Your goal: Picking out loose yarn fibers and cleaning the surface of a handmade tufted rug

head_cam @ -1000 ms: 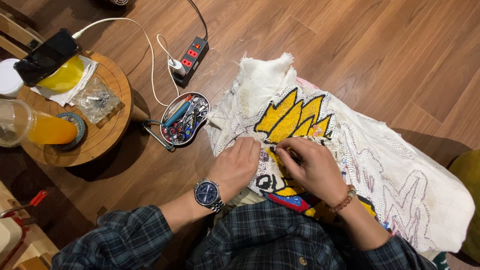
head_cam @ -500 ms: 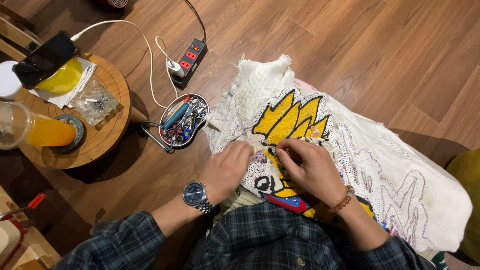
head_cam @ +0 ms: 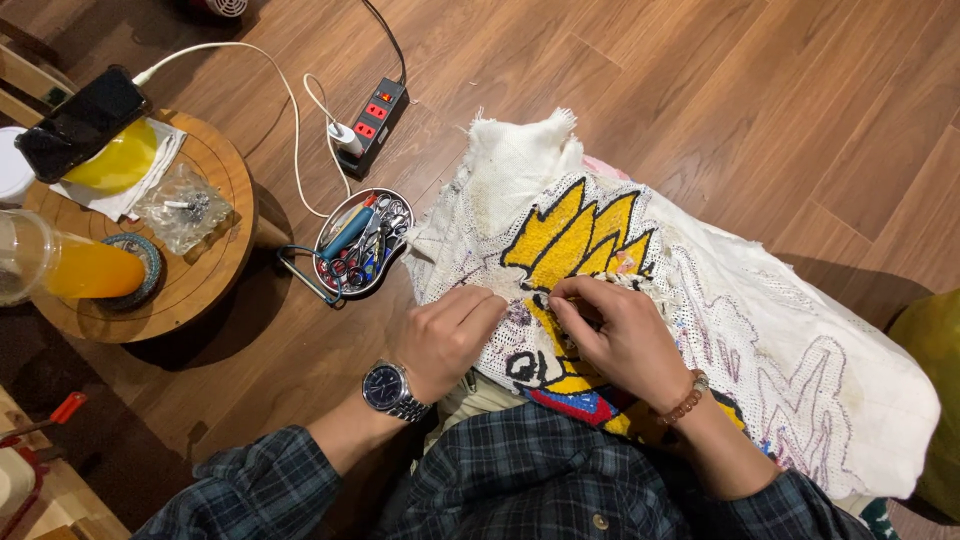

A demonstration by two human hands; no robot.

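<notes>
A white mesh canvas (head_cam: 800,330) with a partly stitched yellow, black, red and blue picture lies across my lap. My left hand (head_cam: 450,335), with a wristwatch, rests flat on the canvas's left part, fingers pointing right. My right hand (head_cam: 615,335), with a bead bracelet, has its fingertips pinched together on the canvas at the yellow patch (head_cam: 570,240). Whether it holds a thread or tool is hidden by the fingers.
A round tray of scissors and tools (head_cam: 360,245) lies on the wooden floor beside a power strip (head_cam: 375,120). A round wooden table (head_cam: 190,290) at left bears a phone (head_cam: 80,120), a plastic bag (head_cam: 185,205) and a cup of orange drink (head_cam: 60,265).
My left hand has slid a little to the right on the canvas, closer to my right hand. The right hand stays pinched at the same spot.
</notes>
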